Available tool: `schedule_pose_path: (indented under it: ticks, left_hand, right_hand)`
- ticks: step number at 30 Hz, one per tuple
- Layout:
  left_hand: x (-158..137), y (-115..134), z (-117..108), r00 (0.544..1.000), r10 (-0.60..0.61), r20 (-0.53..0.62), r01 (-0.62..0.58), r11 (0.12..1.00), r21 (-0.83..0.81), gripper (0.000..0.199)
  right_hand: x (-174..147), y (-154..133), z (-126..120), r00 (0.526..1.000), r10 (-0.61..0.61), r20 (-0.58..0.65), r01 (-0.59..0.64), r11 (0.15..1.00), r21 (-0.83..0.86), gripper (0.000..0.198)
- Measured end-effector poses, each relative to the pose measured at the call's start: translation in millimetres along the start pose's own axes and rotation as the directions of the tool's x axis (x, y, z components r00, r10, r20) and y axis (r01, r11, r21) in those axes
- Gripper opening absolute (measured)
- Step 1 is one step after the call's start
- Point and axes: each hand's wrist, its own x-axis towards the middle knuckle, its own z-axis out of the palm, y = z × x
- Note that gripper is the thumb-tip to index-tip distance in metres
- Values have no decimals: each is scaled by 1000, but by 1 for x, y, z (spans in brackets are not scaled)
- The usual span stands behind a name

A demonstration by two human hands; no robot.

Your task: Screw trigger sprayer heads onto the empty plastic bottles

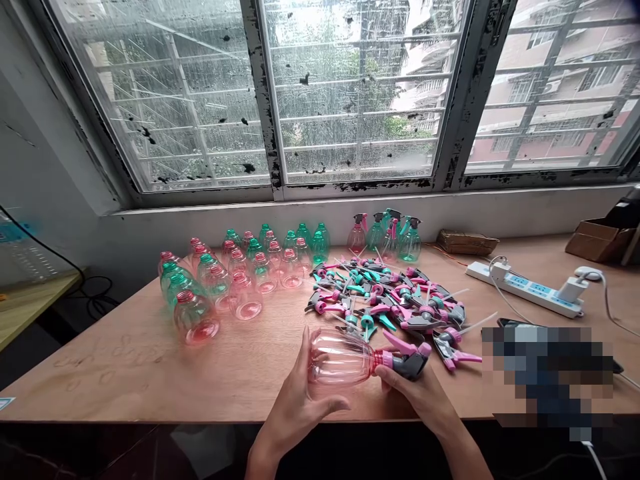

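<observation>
Bottle (343,358), pink and clear, lay on its side between the two hands just above the near edge of the tabletop (150,360), its long axis running left to right with the base toward the left hand (300,393) and the neck toward the right. The left hand cupped the body from beneath and behind, fingers curled round it, while the right hand (415,393) was closed about the grey-and-pink trigger sprayer (407,357) seated at the neck. Beyond the right hand lay a heap of loose sprayers (390,300); beyond the left stood the capless bottles (240,273), well apart.
</observation>
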Motion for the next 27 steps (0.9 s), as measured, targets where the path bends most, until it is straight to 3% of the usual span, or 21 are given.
schedule_pose_path:
  ticks: [5, 11, 14, 17, 22, 27]
  left_hand:
    - [2, 5, 0, 1000, -11, -11, 10, 995, -96, 102]
    - [2, 3, 0, 999, -27, -20, 27, 1000, 12, 105]
    - [1, 2, -1, 998, -56, -5, 56, 998, -18, 114]
    - [1, 3, -2, 997, -72, 3, 72, 995, -63, 106]
    - [3, 4, -1, 1000, 7, -14, -7, 1000, -4, 97]
    - [1, 4, 0, 1000, -20, -4, 19, 998, -64, 115]
  right_hand:
    - [-1, -3, 2, 1000, 15, 26, -14, 1000, -21, 37]
    - [-2, -1, 2, 1000, 4, -9, -4, 1000, 31, 39]
    - [-2, 2, 1, 1000, 7, 17, -7, 1000, 16, 38]
    - [-1, 4, 1, 1000, 2, 5, -2, 1000, -4, 40]
    - [-2, 1, 3, 1000, 6, 9, -6, 1000, 15, 40]
    - [-3, -2, 3, 1000, -1, 16, 0, 1000, 17, 41]
